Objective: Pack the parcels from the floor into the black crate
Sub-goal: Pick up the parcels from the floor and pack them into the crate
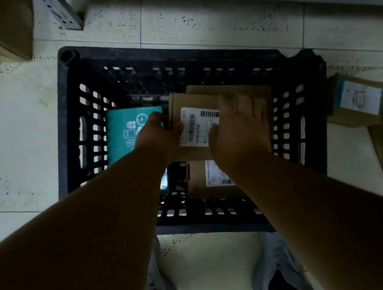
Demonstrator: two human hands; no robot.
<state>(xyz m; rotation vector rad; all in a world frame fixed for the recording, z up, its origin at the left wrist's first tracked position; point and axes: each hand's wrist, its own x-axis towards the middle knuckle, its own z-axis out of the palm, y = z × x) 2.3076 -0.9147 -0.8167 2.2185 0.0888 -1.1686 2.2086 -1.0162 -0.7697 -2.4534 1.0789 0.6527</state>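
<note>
Both hands are inside the black crate (pixel 73 129), holding a brown cardboard parcel (pixel 194 109) with a white barcode label on top. The left hand (pixel 158 135) grips its left edge with curled fingers; the right hand (pixel 240 126) lies over its right side, fingers spread across the top and thumb against the label. The parcel sits toward the crate's far right part, over another brown box (pixel 239 86) whose far edge shows behind it.

A teal parcel (pixel 127 132) lies against the crate's left wall, and a second labelled box (pixel 209 180) sits by the near wall, so free room is short. The held parcel looks slightly skewed; if released on the uneven stack it could tip or slide into the gap near the teal parcel and jam there. The right hand's hold seems to rest mostly on top, so a slip on that side is likely if the left hand lets go first.

Two more parcels (pixel 355 99) wait on the floor (pixel 9 150) just beyond the crate's right wall; a poorly seated box would probably leave them too little space.
</note>
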